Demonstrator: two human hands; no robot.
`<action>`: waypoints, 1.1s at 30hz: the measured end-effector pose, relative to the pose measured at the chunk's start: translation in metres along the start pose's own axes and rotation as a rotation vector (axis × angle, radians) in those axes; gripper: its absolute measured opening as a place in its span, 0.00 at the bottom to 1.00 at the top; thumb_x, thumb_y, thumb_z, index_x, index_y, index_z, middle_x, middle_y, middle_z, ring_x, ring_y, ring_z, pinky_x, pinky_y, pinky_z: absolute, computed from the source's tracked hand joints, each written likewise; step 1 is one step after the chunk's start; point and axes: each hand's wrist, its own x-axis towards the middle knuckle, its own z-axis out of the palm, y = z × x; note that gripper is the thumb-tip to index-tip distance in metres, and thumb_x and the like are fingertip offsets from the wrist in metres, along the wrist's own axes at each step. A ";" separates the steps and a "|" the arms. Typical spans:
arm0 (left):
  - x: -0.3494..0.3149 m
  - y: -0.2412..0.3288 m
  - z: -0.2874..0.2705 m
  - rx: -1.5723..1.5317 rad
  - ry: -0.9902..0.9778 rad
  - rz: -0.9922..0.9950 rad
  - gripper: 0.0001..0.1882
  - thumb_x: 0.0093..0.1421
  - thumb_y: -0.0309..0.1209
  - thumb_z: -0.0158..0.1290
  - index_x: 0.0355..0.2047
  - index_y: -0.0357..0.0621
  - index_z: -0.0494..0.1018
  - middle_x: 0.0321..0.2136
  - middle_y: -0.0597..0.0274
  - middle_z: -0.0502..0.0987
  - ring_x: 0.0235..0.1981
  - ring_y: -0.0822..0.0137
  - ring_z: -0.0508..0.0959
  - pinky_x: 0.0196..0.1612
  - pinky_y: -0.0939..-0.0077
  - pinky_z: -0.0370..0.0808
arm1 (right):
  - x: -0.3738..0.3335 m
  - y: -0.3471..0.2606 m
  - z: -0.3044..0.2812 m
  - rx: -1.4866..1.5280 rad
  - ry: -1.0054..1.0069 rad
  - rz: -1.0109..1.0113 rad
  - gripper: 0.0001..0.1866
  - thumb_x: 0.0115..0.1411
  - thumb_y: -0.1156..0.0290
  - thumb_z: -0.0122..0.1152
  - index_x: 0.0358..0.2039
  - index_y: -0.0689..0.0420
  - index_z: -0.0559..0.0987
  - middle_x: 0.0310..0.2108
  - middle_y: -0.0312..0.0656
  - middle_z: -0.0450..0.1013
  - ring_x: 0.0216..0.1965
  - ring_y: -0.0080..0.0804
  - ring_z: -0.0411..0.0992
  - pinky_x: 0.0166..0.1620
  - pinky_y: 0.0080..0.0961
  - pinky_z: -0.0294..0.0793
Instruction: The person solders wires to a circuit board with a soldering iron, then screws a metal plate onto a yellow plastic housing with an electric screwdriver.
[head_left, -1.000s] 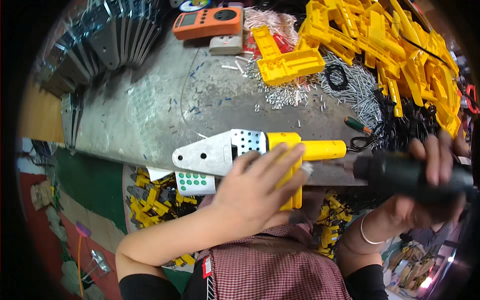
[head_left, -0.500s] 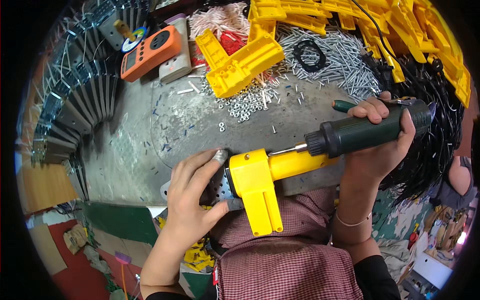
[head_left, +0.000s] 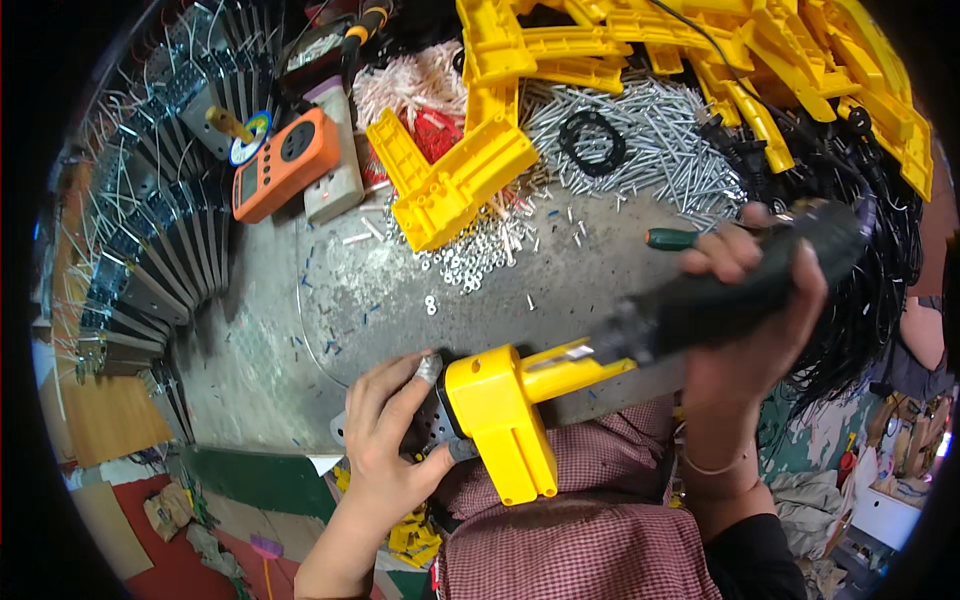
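Note:
My left hand (head_left: 390,440) is closed around the black-rimmed end of a yellow plastic tool housing (head_left: 495,415), at the table's near edge above my lap. Part of a perforated metal piece (head_left: 432,425) shows between my thumb and fingers, which wear grey wraps at the tips. In my right hand (head_left: 740,365) is a dark green electric screwdriver (head_left: 715,295), blurred by motion. Its bit points left over the housing's handle; whether it touches the plastic I cannot tell. Just beyond my right fingers lies a green-handled tool (head_left: 670,239).
Nuts (head_left: 465,265), long screws (head_left: 660,150) and yellow housing shells (head_left: 465,180) are heaped at the back. An orange meter (head_left: 285,165) stands back left, beside stacked metal plates (head_left: 180,240). Black cables (head_left: 850,330) hang at the right.
The screwdriver has drawn back and tilted, its bit leaving the upper side of the housing. The housing sits slightly lower and further left in view. The whole view has shifted a little.

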 end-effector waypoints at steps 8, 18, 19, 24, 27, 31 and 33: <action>-0.003 0.005 0.001 0.037 0.004 -0.012 0.32 0.44 0.40 0.62 0.49 0.38 0.73 0.49 0.49 0.75 0.49 0.46 0.73 0.52 0.55 0.67 | -0.001 -0.092 -0.068 -1.138 0.217 -0.458 0.36 0.61 0.69 0.58 0.66 0.60 0.54 0.44 0.46 0.70 0.44 0.35 0.71 0.51 0.28 0.69; -0.012 0.006 0.005 0.087 0.032 -0.012 0.30 0.45 0.35 0.61 0.48 0.35 0.71 0.50 0.47 0.74 0.50 0.44 0.72 0.53 0.53 0.66 | 0.025 -0.053 -0.011 -1.739 -0.342 -0.677 0.10 0.51 0.74 0.64 0.34 0.60 0.77 0.28 0.46 0.74 0.26 0.45 0.74 0.32 0.31 0.75; -0.011 0.007 0.005 0.079 0.036 -0.014 0.30 0.45 0.34 0.61 0.48 0.34 0.70 0.50 0.47 0.73 0.50 0.44 0.72 0.53 0.53 0.66 | 0.044 -0.047 -0.009 -1.921 -0.409 -0.654 0.11 0.53 0.70 0.62 0.36 0.60 0.74 0.31 0.48 0.76 0.31 0.50 0.75 0.34 0.32 0.76; -0.010 0.008 0.007 0.116 0.029 -0.001 0.32 0.44 0.33 0.61 0.50 0.34 0.69 0.51 0.45 0.72 0.51 0.43 0.70 0.54 0.52 0.65 | 0.102 -0.008 -0.012 -2.286 -0.424 -0.499 0.11 0.51 0.76 0.57 0.36 0.61 0.71 0.27 0.52 0.75 0.30 0.53 0.76 0.34 0.45 0.74; -0.007 0.012 0.002 0.160 0.029 0.045 0.31 0.47 0.32 0.60 0.52 0.33 0.70 0.49 0.44 0.72 0.50 0.44 0.72 0.54 0.56 0.68 | 0.105 -0.009 -0.020 -2.254 -0.422 -0.579 0.09 0.51 0.78 0.52 0.35 0.60 0.72 0.28 0.51 0.75 0.30 0.52 0.76 0.33 0.46 0.74; -0.005 0.014 0.001 0.138 0.029 0.042 0.31 0.47 0.32 0.60 0.52 0.33 0.69 0.48 0.44 0.72 0.50 0.44 0.72 0.53 0.57 0.68 | 0.111 -0.011 -0.020 -2.354 -0.558 -0.658 0.08 0.48 0.78 0.54 0.32 0.60 0.76 0.32 0.49 0.74 0.34 0.49 0.76 0.35 0.41 0.76; -0.007 0.011 0.003 0.130 0.024 0.041 0.33 0.46 0.33 0.60 0.53 0.33 0.68 0.50 0.44 0.71 0.51 0.44 0.71 0.54 0.55 0.66 | 0.117 -0.011 -0.019 -2.490 -0.626 -0.634 0.09 0.48 0.78 0.55 0.33 0.60 0.76 0.31 0.48 0.74 0.33 0.49 0.76 0.35 0.40 0.76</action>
